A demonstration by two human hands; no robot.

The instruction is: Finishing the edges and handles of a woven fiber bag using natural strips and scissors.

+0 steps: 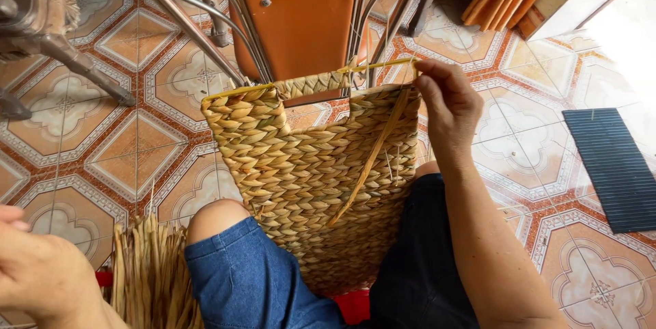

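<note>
You get bright, even daylight here, and it pours in from the upper right, where the floor tiles wash out to near white. That glare eats the tile pattern at the corner. Shadows stay soft: a dull one sits under the orange panel and among the metal legs at the top. The woven basket panel is crisp, each braid readable. Your left hand at the lower left edge looks soft, probably too close to the lens for focus. Straight lines bow slightly toward the frame edges, as with a wide lens. Colours look warm and true.
</note>
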